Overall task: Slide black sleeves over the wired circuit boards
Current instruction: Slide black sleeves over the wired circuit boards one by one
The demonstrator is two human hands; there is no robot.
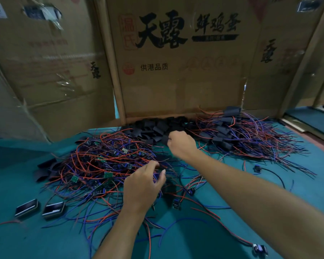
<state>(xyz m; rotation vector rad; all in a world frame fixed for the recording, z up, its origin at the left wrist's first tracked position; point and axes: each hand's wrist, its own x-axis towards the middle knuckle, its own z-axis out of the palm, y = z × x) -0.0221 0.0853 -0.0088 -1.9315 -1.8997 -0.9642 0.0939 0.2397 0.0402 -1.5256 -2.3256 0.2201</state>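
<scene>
Both forearms are bare to the frame edge, with no sleeves, gloves or jewellery showing.

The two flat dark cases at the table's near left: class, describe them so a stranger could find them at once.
Start at the green table and find the left tangle of red and blue wires. Just in front of its left edge lie two flat dark cases, side by side. Unlike everything nearby, they are shiny, rectangular and have no wires attached.
</scene>
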